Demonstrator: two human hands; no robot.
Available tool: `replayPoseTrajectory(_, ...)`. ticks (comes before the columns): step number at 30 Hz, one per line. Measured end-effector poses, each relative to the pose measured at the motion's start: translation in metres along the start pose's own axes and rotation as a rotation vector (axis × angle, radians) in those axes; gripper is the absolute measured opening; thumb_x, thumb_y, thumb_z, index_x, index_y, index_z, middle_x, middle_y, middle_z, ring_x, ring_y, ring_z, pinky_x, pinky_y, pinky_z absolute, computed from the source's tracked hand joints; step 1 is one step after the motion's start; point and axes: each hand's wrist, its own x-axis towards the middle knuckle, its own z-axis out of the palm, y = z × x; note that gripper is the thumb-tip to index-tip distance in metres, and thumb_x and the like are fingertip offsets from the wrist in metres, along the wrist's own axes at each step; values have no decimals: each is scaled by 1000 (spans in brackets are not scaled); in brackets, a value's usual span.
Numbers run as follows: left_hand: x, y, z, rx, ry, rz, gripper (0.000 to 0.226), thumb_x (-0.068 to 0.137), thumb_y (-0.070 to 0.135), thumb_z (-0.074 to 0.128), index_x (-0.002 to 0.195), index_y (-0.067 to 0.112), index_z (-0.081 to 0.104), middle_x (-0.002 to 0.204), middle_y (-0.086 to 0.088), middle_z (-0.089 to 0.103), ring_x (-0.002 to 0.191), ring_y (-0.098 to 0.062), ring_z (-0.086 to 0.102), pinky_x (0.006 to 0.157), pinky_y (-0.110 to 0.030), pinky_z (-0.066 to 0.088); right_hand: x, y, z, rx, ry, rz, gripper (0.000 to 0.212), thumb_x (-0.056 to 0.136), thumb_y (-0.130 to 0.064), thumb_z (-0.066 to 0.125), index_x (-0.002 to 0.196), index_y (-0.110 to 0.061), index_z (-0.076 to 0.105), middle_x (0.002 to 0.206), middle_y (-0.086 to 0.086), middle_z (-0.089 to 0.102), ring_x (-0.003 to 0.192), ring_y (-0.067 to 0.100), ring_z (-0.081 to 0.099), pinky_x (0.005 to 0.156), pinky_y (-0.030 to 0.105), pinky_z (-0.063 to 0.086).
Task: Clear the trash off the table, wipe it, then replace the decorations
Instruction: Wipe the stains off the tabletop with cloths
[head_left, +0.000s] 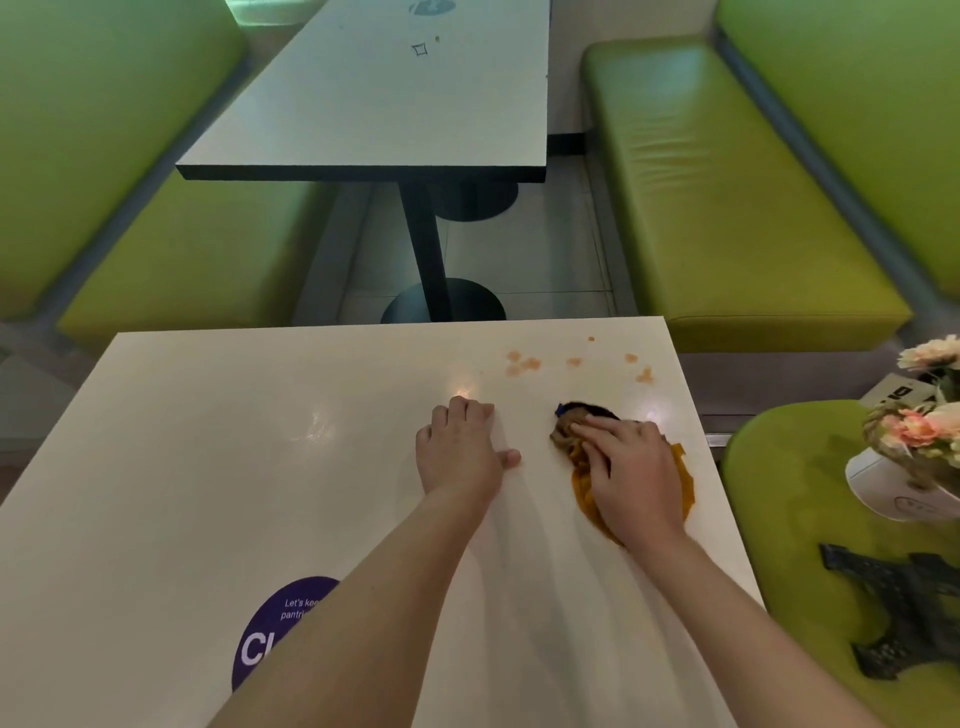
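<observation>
your right hand (631, 467) presses flat, fingers extended, on the orange cloth (587, 483). the orange stains (524, 362) lie ahead of it, toward the far edge of the surface (208, 441). your left hand (460, 452) rests flat, holding nothing. judged next stroke: forward.

Green benches (727, 208) flank a second table (374, 104) (black pedestal base) on pale floor tiles (545, 260).
</observation>
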Motion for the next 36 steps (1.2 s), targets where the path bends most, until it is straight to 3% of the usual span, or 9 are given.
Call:
replayPoseTrajectory(2,0,-1,1,-7,10,1,69,86,57,62,144,29,38,139,5,40,129,-18,36,104,-32,30,-10,18,-8,-56,51,-16,26,89,-13,67,112,-22,74,114,-6,70,93,21,52,81,37,47)
replayPoseTrajectory(5,2,0,2,-18,11,0,69,85,57,63,143,29,39,138,6,40,129,-18,35,104,-32,30,1,45,-11,-155,119,131,30,95,-18,52,118,-18,70,120,2,66,97,27,50,85,41,45)
replayPoseTrajectory(10,0,-1,3,-38,10,5,69,85,57,63,143,29,39,138,7,40,128,-18,35,104,-31,30,55,56,4,-124,25,387,44,103,-12,31,145,-11,43,151,9,42,139,29,33,116,43,27)
replayPoseTrajectory(13,0,-1,5,-16,8,12,69,86,57,61,144,28,38,138,7,39,129,-17,35,104,-30,29,86,50,16,-110,-16,481,49,103,-7,24,151,-11,33,160,7,26,149,25,18,120,42,14)
replayPoseTrajectory(16,3,0,4,0,11,17,69,86,58,60,144,28,37,139,6,38,129,-17,34,104,-30,29,104,35,30,-119,-72,365,48,104,-10,24,151,-11,32,160,8,26,149,24,15,123,39,8)
replayPoseTrajectory(20,1,-3,6,-2,26,27,69,85,59,59,144,30,37,139,8,38,129,-16,34,104,-30,29,93,23,39,-66,-203,59,46,106,-25,32,150,-14,37,159,5,29,149,20,19,123,35,8)
replayPoseTrajectory(24,2,-5,5,-16,29,43,70,84,61,60,144,32,37,140,9,38,129,-15,34,103,-30,28,102,57,22,-95,-154,109,43,104,-17,37,145,-11,44,155,7,37,146,24,28,120,37,17)
replayPoseTrajectory(28,4,-6,5,-35,25,38,71,83,61,61,143,31,39,138,8,39,129,-16,33,102,-30,29,126,61,25,-139,-173,237,44,106,-20,30,148,-13,39,159,7,30,148,25,21,122,40,10)
replayPoseTrajectory(36,3,-6,6,-31,23,46,69,84,61,59,143,31,37,137,9,38,128,-16,33,102,-30,28,86,35,27,-21,-354,-189,41,105,-25,38,145,-28,47,155,-9,36,147,14,24,123,37,12)
